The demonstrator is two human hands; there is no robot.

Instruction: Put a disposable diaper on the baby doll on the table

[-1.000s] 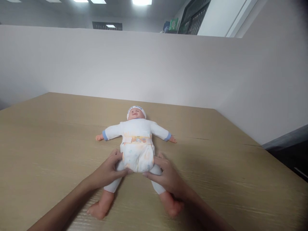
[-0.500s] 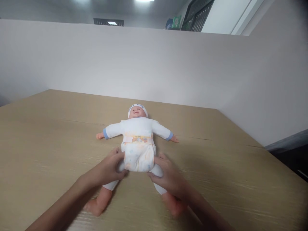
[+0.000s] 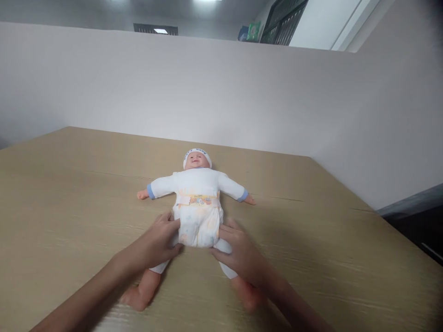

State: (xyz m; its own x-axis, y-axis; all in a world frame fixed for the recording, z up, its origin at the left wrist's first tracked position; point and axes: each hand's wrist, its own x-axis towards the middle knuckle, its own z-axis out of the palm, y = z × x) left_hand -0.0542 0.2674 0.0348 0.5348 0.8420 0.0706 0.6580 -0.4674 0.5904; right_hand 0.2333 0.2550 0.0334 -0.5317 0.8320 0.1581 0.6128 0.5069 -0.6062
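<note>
Your left hand [image 3: 157, 246] curls its fingers against the left edge of the diaper [image 3: 198, 225] on the doll [image 3: 196, 184], which lies face-up at the centre of the wooden table [image 3: 69, 193], while your right hand [image 3: 240, 253] cups the diaper's right edge, apparently to snug it around the hips.

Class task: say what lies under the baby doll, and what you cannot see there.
The doll lies face up on the wooden table. Left hand and right hand grip its diaper. The tabletop beneath is covered.

Both forearms are bare, with no sleeves, down to left hand [image 3: 157, 246] and right hand [image 3: 238, 253].
</note>
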